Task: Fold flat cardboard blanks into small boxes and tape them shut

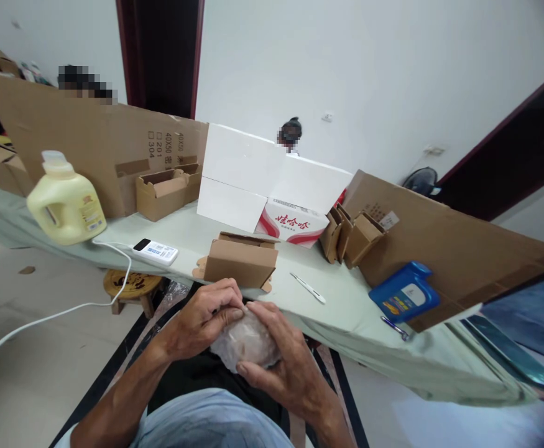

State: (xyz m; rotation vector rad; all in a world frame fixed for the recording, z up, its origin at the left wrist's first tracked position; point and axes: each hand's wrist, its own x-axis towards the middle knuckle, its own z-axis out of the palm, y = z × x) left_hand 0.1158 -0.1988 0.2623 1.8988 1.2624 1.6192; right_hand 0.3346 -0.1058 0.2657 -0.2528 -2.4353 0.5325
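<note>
Over my lap I hold a bundle wrapped in clear, crinkled plastic [248, 341]; its contents are pale and I cannot make them out. My left hand [216, 314] pinches the upper left edge of the wrap between thumb and fingers. Around the bundle's right side curls my right hand [281, 348], thumb below and fingers along the top. Just beyond my hands, at the table's near edge, stands a small brown cardboard box [239, 261] with flaps raised. A white knife-like tool [308, 287] lies to its right.
On the green-covered table [188, 227] stand a yellow detergent jug [69, 202], a white device with cable [155, 251], an open carton [166, 190], white panels [239, 168], leaning small boxes [362, 236], a blue bottle [405, 292] and a razor [395, 328]. A wooden stool [132, 284] is below left. Two people sit behind the panels.
</note>
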